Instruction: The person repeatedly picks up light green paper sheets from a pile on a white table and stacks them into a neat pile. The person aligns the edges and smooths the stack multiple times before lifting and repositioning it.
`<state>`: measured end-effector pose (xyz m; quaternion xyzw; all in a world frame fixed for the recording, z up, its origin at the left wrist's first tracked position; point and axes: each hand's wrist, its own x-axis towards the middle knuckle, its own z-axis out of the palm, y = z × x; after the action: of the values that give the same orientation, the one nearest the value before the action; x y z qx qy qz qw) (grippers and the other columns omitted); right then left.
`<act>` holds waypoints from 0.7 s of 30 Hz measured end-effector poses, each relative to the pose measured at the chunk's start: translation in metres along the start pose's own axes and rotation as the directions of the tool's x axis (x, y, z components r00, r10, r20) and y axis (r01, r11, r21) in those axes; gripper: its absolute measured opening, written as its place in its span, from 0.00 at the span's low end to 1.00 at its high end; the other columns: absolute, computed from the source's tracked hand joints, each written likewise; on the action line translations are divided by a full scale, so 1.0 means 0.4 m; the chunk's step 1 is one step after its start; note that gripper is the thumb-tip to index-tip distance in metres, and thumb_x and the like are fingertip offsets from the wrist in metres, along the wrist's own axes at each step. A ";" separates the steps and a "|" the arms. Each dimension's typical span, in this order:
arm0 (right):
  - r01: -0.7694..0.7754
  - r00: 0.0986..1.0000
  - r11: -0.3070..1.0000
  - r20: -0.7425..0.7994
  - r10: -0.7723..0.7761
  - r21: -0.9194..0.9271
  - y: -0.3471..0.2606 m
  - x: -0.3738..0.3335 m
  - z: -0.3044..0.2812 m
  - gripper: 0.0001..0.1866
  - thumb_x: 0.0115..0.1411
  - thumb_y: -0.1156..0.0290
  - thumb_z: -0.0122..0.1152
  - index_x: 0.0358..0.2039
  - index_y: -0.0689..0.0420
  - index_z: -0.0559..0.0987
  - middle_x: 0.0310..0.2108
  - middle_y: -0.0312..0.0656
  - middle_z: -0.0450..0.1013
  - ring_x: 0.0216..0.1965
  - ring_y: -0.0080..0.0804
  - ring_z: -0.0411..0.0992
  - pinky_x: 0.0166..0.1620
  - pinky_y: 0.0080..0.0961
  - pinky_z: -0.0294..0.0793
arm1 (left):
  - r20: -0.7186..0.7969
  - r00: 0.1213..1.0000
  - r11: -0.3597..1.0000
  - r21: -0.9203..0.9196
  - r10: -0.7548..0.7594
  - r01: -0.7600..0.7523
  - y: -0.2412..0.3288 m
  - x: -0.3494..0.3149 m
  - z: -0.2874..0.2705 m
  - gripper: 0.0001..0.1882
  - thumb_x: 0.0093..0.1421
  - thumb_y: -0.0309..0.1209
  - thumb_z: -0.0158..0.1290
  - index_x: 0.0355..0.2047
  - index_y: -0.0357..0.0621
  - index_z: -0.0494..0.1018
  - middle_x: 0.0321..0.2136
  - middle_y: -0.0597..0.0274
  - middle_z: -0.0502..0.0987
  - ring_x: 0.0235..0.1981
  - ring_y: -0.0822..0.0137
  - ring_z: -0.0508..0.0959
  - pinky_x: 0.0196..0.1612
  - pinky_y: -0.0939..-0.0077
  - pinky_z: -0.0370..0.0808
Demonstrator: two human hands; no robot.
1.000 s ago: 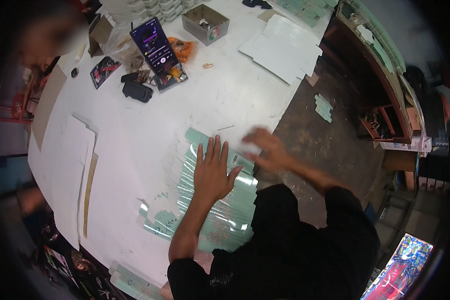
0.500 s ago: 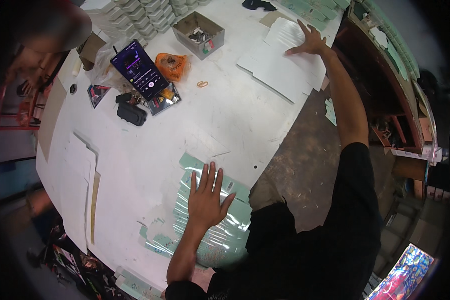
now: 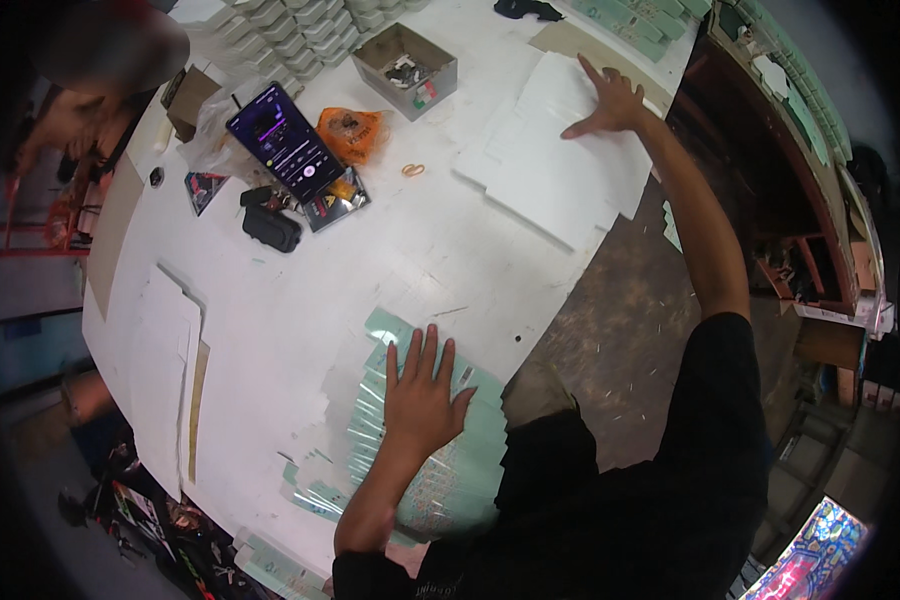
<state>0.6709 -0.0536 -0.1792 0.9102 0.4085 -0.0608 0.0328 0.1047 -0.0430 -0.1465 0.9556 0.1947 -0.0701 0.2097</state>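
Note:
My left hand [image 3: 420, 405] lies flat, fingers stretched out, on an overlapping spread of glossy pale green printed card sheets [image 3: 475, 440] at the near edge of the table. At the far right, my right hand [image 3: 613, 102] presses on a stack of white sheets [image 3: 540, 165], its thumb and forefinger spread wide apart. Beneath the far end of that stack a brown board [image 3: 567, 40] shows. Neither hand grips anything.
A propped phone [image 3: 285, 142] stands by an orange bag [image 3: 352, 132], a black case [image 3: 270, 228] and a grey box of small bits [image 3: 406, 72]. White trays [image 3: 300, 35] are piled far left. More white sheets [image 3: 165, 370] lie left. Another person [image 3: 70, 130] is at far left.
The white sheets have slid nearer to me under my right hand, baring more of the brown board behind them. My left hand has stayed on the green sheets.

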 end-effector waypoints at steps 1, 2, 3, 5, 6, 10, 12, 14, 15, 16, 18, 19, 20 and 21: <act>0.041 0.998 0.999 -0.045 -0.041 0.003 -0.025 -0.034 0.024 0.87 0.23 0.20 0.78 0.81 0.31 0.41 0.77 0.65 0.47 0.77 0.71 0.43 0.69 0.84 0.42 | -0.035 0.999 1.000 0.003 0.017 -0.017 0.003 0.003 -0.001 0.37 0.65 0.46 0.58 0.68 0.36 0.67 0.73 0.38 0.61 0.75 0.41 0.58 0.75 0.31 0.46; 0.081 0.993 0.997 -0.090 -0.080 0.005 -0.047 -0.070 0.045 0.87 0.22 0.18 0.77 0.81 0.31 0.41 0.77 0.66 0.46 0.77 0.72 0.42 0.69 0.85 0.41 | -0.069 0.997 0.999 0.010 0.038 -0.037 -0.005 0.002 0.001 0.37 0.66 0.46 0.57 0.68 0.36 0.67 0.73 0.38 0.61 0.76 0.40 0.57 0.75 0.31 0.46; 0.110 0.984 0.992 -0.136 -0.117 -0.058 -0.120 -0.128 0.022 0.77 0.36 0.24 0.78 0.81 0.35 0.45 0.78 0.66 0.44 0.78 0.71 0.39 0.69 0.84 0.41 | -0.098 0.994 0.999 0.016 0.043 -0.042 -0.010 -0.011 0.013 0.36 0.67 0.47 0.56 0.69 0.35 0.67 0.73 0.38 0.61 0.76 0.40 0.57 0.75 0.31 0.46; 0.193 0.910 0.981 -0.368 -0.193 -0.038 -0.163 -0.208 0.029 0.66 0.47 0.34 0.77 0.80 0.39 0.50 0.77 0.65 0.48 0.78 0.69 0.43 0.70 0.81 0.44 | -0.144 0.986 0.997 0.021 0.079 -0.077 -0.025 -0.021 0.036 0.36 0.69 0.48 0.54 0.69 0.35 0.66 0.73 0.39 0.61 0.76 0.40 0.57 0.75 0.32 0.46; 0.246 0.848 0.969 -0.477 -0.233 -0.035 -0.195 -0.246 0.034 0.61 0.52 0.39 0.76 0.79 0.41 0.53 0.76 0.65 0.50 0.77 0.68 0.45 0.71 0.79 0.45 | -0.157 0.985 0.997 0.023 0.075 -0.073 -0.032 -0.033 0.045 0.36 0.70 0.48 0.52 0.69 0.34 0.66 0.73 0.39 0.60 0.76 0.40 0.56 0.75 0.33 0.46; 0.292 0.940 0.934 -0.240 -0.242 0.205 -0.370 -0.557 0.048 0.45 0.65 0.46 0.67 0.74 0.57 0.63 0.71 0.65 0.61 0.73 0.68 0.57 0.74 0.59 0.56 | -0.173 0.984 0.999 0.002 0.041 -0.041 -0.059 -0.066 0.053 0.35 0.72 0.48 0.49 0.69 0.35 0.66 0.73 0.39 0.60 0.76 0.41 0.56 0.76 0.35 0.46; 0.241 0.970 0.841 -0.142 -0.196 0.484 -0.398 -0.649 0.106 0.40 0.65 0.48 0.67 0.69 0.58 0.69 0.70 0.67 0.61 0.72 0.70 0.56 0.71 0.59 0.60 | -0.208 0.977 0.999 -0.013 0.049 -0.053 -0.071 -0.083 0.058 0.34 0.73 0.47 0.49 0.70 0.35 0.66 0.73 0.39 0.62 0.75 0.40 0.58 0.76 0.36 0.47; 0.090 0.988 0.565 -0.003 -0.153 0.820 -0.455 -0.713 0.091 0.37 0.65 0.49 0.68 0.66 0.59 0.72 0.69 0.68 0.61 0.71 0.69 0.57 0.68 0.60 0.61 | -0.234 0.971 0.998 -0.012 0.052 -0.056 -0.082 -0.082 0.058 0.33 0.73 0.46 0.49 0.70 0.36 0.66 0.72 0.38 0.63 0.75 0.40 0.60 0.76 0.38 0.49; 0.038 0.987 0.445 0.037 -0.158 0.895 -0.484 -0.740 0.084 0.35 0.65 0.50 0.68 0.65 0.60 0.74 0.67 0.68 0.63 0.70 0.68 0.58 0.66 0.59 0.63 | -0.240 0.969 0.998 -0.006 0.059 -0.062 -0.087 -0.080 0.054 0.32 0.73 0.45 0.49 0.70 0.37 0.66 0.72 0.38 0.63 0.74 0.40 0.61 0.75 0.38 0.50; 0.078 0.981 0.441 0.010 -0.193 0.894 -0.517 -0.762 0.083 0.34 0.65 0.52 0.68 0.63 0.62 0.75 0.64 0.66 0.66 0.67 0.66 0.62 0.63 0.57 0.65 | -0.247 0.967 0.998 0.000 0.066 -0.068 -0.089 -0.083 0.053 0.32 0.73 0.44 0.49 0.70 0.37 0.66 0.71 0.38 0.64 0.74 0.40 0.62 0.75 0.39 0.51; 0.273 0.952 0.625 -0.112 -0.285 0.731 -0.561 -0.783 0.073 0.31 0.66 0.55 0.68 0.60 0.65 0.76 0.57 0.62 0.70 0.59 0.60 0.67 0.57 0.52 0.69 | -0.235 0.971 0.997 -0.037 0.051 -0.061 -0.090 -0.091 0.068 0.31 0.72 0.42 0.50 0.70 0.38 0.67 0.71 0.38 0.64 0.73 0.41 0.62 0.75 0.41 0.52; 0.405 0.913 0.761 -0.188 -0.361 0.506 -0.576 -0.787 0.064 0.29 0.66 0.57 0.67 0.59 0.66 0.77 0.52 0.60 0.72 0.54 0.56 0.69 0.53 0.48 0.70 | -0.233 0.971 0.997 -0.052 0.047 -0.060 -0.093 -0.092 0.069 0.30 0.72 0.41 0.51 0.69 0.38 0.67 0.71 0.38 0.65 0.73 0.42 0.63 0.75 0.41 0.52; 0.500 0.861 0.833 -0.237 -0.449 0.237 -0.588 -0.788 0.057 0.28 0.67 0.59 0.67 0.58 0.68 0.77 0.47 0.57 0.73 0.49 0.52 0.71 0.50 0.45 0.71 | -0.227 0.973 0.997 -0.055 0.039 -0.053 -0.097 -0.093 0.066 0.30 0.72 0.40 0.50 0.70 0.39 0.66 0.71 0.38 0.64 0.73 0.42 0.62 0.75 0.42 0.53; 0.597 0.770 0.785 -0.391 -0.503 0.164 -0.583 -0.781 0.090 0.28 0.66 0.59 0.67 0.56 0.70 0.77 0.40 0.51 0.70 0.40 0.43 0.68 0.43 0.37 0.68 | -0.221 0.975 0.997 -0.063 0.034 -0.049 -0.097 -0.093 0.065 0.31 0.72 0.40 0.50 0.70 0.39 0.66 0.71 0.38 0.64 0.74 0.42 0.62 0.75 0.42 0.53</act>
<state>0.2877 -0.1335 -0.1742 0.7405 0.6460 0.0269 -0.1834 0.0538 -0.0344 -0.1762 0.9537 0.1988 0.0471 0.2208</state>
